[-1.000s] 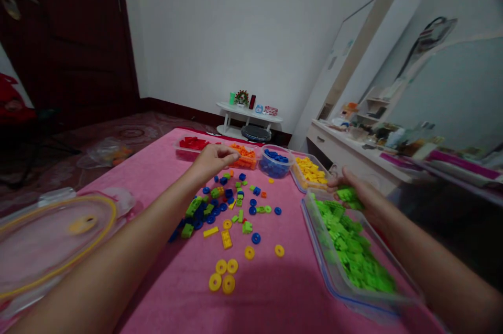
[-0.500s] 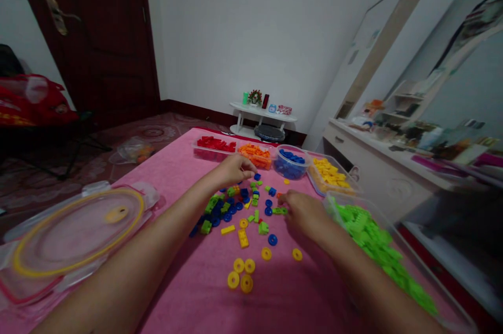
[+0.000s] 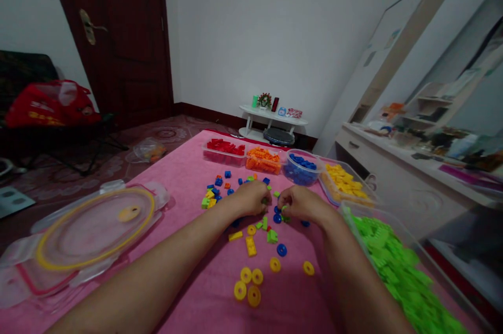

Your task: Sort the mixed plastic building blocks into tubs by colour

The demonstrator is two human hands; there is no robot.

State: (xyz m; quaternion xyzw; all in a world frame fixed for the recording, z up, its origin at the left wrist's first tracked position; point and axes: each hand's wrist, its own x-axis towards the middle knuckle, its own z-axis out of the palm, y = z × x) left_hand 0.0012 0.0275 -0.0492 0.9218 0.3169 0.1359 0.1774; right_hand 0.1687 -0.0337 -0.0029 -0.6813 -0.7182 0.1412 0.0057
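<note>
your left hand (image 3: 253, 198) has come nearer to you than half a second ago, down into the loose bricks (image 3: 210, 194); your right hand (image 3: 301, 202), over the green box (image 3: 404, 271) a second ago, is now among them too. your view has swung slightly left.

your hands are close together but apart, a narrow gap between them, both with fingers bent down. you have a green piece (image 3: 285, 213) right at your right fingertips, with a blue wheel (image 3: 277, 218) just beside it; whether those fingers are clamped on anything, i cannot tell. your left fingertips are partly hidden, so i cannot tell what they hold either.

take your hands as the dial's centre. the loose bricks spread over the pink cloth (image 3: 212, 294) around you, with a cluster at nine. a yellow brick (image 3: 250, 246) lies near seven, four yellow wheels (image 3: 247, 286) sit beyond it, also near seven, and another blue wheel is near six. the red box (image 3: 223, 151) is between ten and eleven, the orange box (image 3: 263, 161) at twelve, the blue tub (image 3: 301, 167) at one, the yellow box (image 3: 348, 184) between two and three. you have the green box at four and a clear lid (image 3: 90, 237) near nine, well apart.
</note>
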